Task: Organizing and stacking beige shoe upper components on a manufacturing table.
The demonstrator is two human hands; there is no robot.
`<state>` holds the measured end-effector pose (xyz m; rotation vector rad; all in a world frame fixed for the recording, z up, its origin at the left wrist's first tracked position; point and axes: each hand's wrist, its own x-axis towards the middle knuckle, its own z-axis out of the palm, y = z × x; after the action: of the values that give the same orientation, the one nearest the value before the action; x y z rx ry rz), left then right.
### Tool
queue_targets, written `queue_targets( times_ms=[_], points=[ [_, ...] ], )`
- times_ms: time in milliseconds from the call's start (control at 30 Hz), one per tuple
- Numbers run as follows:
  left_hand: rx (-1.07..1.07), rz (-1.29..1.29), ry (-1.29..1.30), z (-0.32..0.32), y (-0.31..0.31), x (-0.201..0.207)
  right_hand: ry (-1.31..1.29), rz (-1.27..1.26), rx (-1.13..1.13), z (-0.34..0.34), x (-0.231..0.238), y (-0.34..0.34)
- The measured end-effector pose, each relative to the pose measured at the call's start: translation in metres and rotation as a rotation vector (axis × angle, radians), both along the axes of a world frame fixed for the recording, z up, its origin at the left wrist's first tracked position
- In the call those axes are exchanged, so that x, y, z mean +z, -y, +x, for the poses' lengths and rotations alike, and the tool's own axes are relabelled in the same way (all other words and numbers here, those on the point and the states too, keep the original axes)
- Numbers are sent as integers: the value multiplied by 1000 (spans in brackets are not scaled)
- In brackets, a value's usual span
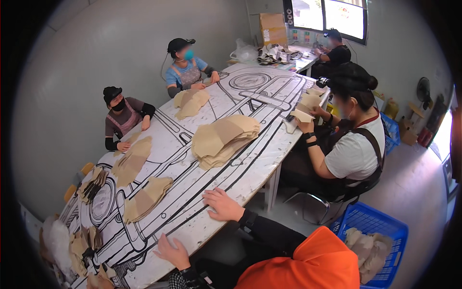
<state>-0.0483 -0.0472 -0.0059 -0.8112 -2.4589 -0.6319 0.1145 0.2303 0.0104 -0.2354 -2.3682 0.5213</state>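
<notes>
Both my hands rest on the near edge of the long table (192, 216), which has a white top with black line drawings. My left hand (173, 251) lies open, fingers apart, near the lower end and holds nothing. Farther right along the edge, my right hand (224, 204) is also flat and open, with nothing under it that I can make out. Beyond my hands lies a stack of beige and tan fabric pieces (144, 198). A larger fanned stack of similar pieces (224, 139) sits up the table from my right hand.
Two people (127, 115) (187, 72) in caps and masks sit across the table. At right, a co-worker (356, 130) handles beige pieces. A blue crate (375, 241) holding fabric pieces stands on the floor to my right. More stacks (132, 161) lie at the far side.
</notes>
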Motion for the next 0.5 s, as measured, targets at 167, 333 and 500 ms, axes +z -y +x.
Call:
queue_targets(
  times_ms=[167, 333, 500],
  points=[
    [-1, 115, 209, -7, 11, -4, 34, -27, 2, 2, -1, 0],
    [14, -16, 48, -8, 5, -4, 23, -144, 45, -4, 4, 3],
    [21, 55, 28, -13, 2, -5, 71, -16, -5, 0, 2, -3]
  ],
)
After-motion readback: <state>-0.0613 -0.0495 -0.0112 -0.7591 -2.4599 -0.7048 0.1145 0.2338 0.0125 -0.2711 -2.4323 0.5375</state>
